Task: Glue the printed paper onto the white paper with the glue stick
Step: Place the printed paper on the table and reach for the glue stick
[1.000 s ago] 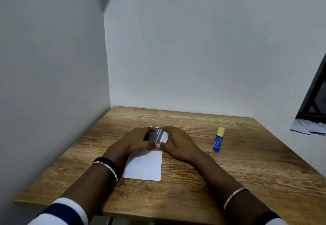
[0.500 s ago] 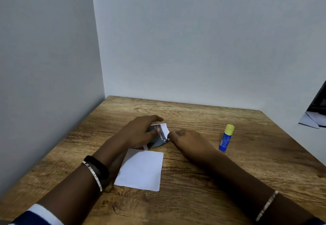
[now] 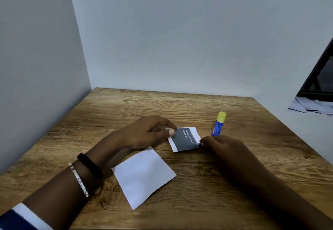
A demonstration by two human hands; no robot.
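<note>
Pinching the left edge of the printed paper (image 3: 185, 139) is the left hand (image 3: 147, 132); curled fingers of the right hand (image 3: 223, 146) grip its right corner. The white paper (image 3: 144, 175) lies flat on the table (image 3: 126, 107) just nearer, the glue stick (image 3: 219, 125) upright behind the right hand.

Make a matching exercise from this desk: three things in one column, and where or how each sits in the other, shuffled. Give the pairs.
Things:
1. glue stick
2. printed paper
3. white paper

States:
A. lies flat on the wooden table, nearest the person
B. stands upright, yellow cap on
C. held at opposite edges by the left hand and right hand

Pairs: 1-B, 2-C, 3-A
</note>
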